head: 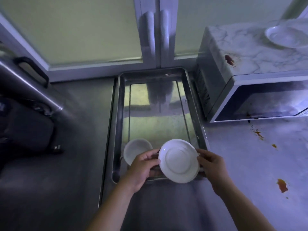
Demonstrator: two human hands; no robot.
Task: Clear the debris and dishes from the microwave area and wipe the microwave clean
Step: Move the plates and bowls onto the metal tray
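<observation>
The steel counter (75,164) carries a long metal tray (116,130) pushed against the window, and just to the tray's right stands the white microwave (216,72) with its door open. The dish-clearing step looks to be in hand, and wiping has not begun. Both hands hold a white plate (179,161) over the near end of the tray. The left hand (141,169) pinches its left rim with curled fingers, and the right hand (211,165) grasps the right rim the same way. The plate is tilted and shows its underside with the raised foot ring, which looks clean and glossy. The next move probably calls for lowering it flat into the tray without knocking the small white bowl (135,150), which sits in the tray's near-left corner just beside the plate. Another white dish (286,36) on top of the microwave is probably next to clear. A dark red stain (229,60) marks the microwave's top, and orange spills (282,185) dot the pale counter in front of it.
</observation>
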